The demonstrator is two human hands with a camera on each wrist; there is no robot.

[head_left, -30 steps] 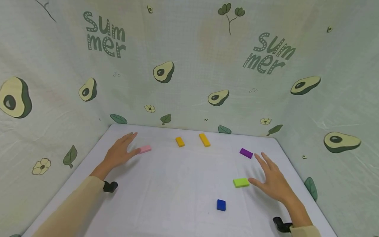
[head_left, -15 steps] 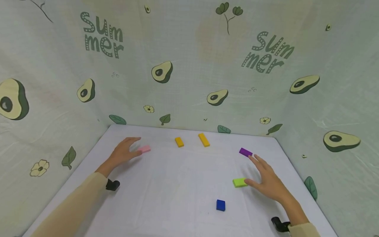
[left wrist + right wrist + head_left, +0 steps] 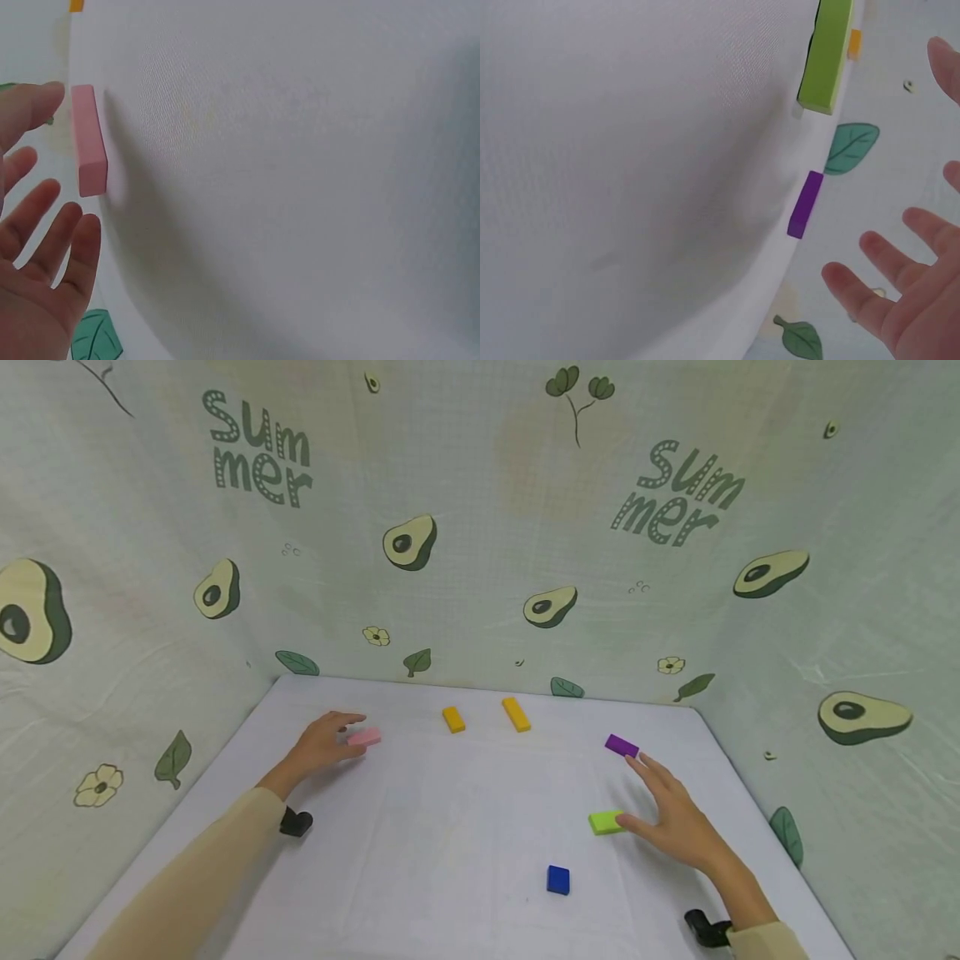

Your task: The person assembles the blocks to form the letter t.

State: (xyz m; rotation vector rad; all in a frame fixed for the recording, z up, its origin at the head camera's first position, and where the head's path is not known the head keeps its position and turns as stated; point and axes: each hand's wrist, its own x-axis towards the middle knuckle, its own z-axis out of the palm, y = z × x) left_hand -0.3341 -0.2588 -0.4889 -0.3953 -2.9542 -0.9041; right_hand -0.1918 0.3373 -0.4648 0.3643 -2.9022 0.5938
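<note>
My left hand (image 3: 321,747) is around the left end of a pink block (image 3: 364,737), thumb on the near side and fingers on the far side. In the left wrist view the pink block (image 3: 90,141) stands apart from the spread fingers (image 3: 46,244). On the right, my right hand (image 3: 671,818) hovers with fingers apart, its thumb by a lime green block (image 3: 606,822) and its fingertips close to a purple block (image 3: 622,745). The right wrist view has the green block (image 3: 827,60) and purple block (image 3: 805,205) free of the fingers (image 3: 889,259).
Two orange-yellow blocks, a shorter one (image 3: 453,720) and a longer one (image 3: 517,714), lie near the table's back edge. A dark blue block (image 3: 558,880) lies nearer the front. Printed cloth (image 3: 480,493) hangs behind and beside the white table (image 3: 420,860).
My left hand has moved right and slightly down to the pink block, its fingers bending more. My right hand has shifted slightly left toward the green block. The blocks stay in place.
</note>
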